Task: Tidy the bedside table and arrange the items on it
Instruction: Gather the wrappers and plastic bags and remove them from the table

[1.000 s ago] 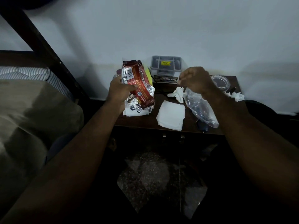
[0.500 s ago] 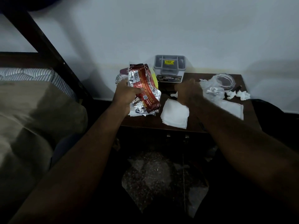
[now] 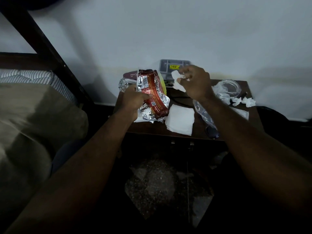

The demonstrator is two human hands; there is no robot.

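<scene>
Pinching crumpled tissue (image 3: 177, 81), right hand (image 3: 196, 84); foil wrapper (image 3: 154, 95) in left hand (image 3: 133, 103)

The snack wrapper (image 3: 152, 95) is printed red and lined in silver foil. The crumpled tissue (image 3: 177, 80) and folded napkin (image 3: 179, 120) are white. The organiser box (image 3: 164, 65) is grey, marked with a yellow label (image 3: 174, 66). The bedside table (image 3: 250, 92) is dark brown. The mattress (image 3: 30, 76) is striped grey and white.

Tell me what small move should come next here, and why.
Probably bring the right hand across and tuck its crumpled tissue into the foil wrapper the left hand grips: both look like rubbish, and more tissue scraps lie at the right edge of the table.
</scene>
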